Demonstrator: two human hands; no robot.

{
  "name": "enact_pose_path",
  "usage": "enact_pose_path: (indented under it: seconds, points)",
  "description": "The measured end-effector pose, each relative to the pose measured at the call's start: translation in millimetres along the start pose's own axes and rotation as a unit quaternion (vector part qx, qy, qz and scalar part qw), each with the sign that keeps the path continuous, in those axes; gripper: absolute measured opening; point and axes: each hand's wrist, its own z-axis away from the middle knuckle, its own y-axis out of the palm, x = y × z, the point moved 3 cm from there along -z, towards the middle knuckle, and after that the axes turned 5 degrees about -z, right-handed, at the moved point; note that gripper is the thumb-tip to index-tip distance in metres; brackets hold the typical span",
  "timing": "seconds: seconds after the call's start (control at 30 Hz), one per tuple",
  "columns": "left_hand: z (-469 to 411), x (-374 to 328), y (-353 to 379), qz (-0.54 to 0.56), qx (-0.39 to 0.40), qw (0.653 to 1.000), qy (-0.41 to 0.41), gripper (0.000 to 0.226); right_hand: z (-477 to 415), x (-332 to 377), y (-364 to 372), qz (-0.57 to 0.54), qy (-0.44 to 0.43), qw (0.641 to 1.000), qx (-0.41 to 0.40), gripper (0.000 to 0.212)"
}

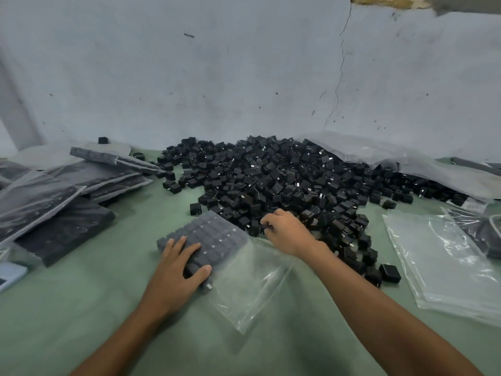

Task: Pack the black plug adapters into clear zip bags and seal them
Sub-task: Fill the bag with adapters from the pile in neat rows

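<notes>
Two bare forearms reach in from the bottom edge over a table (81, 308) covered in matte green cloth. Behind it rises a pale blue-grey plaster wall (217, 77), scuffed and split by a thin crack on the right. Against the foot of that wall spreads the heap of black plug adapters (284, 172), small glossy cubes with metal prongs, tumbled at every angle and spilling toward the person's right arm. Crumpled clear plastic sheeting (406, 156) lies along the heap's far right side. On the left, filled zip bags (67, 185) overlap in a loose slanting stack, each a flat slab of tightly gridded adapters under shiny film. On the right, a pile of empty clear bags (439, 261) lies flat and wrinkled, well apart from the hands. In the centre sits the bag being filled (244, 289), its far half packed with neat rows of adapters that look grey through the film, its near half limp and empty. The left hand (179, 270) presses flat on those rows, fingers spread. The right hand (287, 234) rests at the heap's near edge, fingers curled down among loose adapters; whether they grip one cannot be told. A pale device corner (8, 275) shows at the far left.
</notes>
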Motion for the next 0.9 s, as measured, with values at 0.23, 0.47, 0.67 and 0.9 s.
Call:
enact_pose_path:
  seconds: [0.23, 0.47, 0.67, 0.9]
  points:
    - [0.0, -1.7, -1.0, -0.012, -0.003, 1.0, -0.001, 0.062, -37.4, 24.0, 31.5, 0.076, 0.083, 0.993, -0.029, 0.039]
    - [0.2, -0.2, -1.4, -0.016, -0.001, 1.0, 0.0, 0.063, -32.1, 24.0, 27.9, -0.016, 0.094, 0.993, -0.067, 0.028]
    - [-1.6, 2.3, -1.1, -0.016, -0.002, 1.0, 0.002, 0.062, 20.7, 6.9, -3.6, -0.618, 0.156, 0.768, -0.071, 0.031]
    - [-2.1, 2.5, -0.2, -0.011, 0.006, 1.0, -0.003, 0.072, 127.2, -14.5, -10.0, -0.699, 0.173, 0.69, -0.069, 0.029]
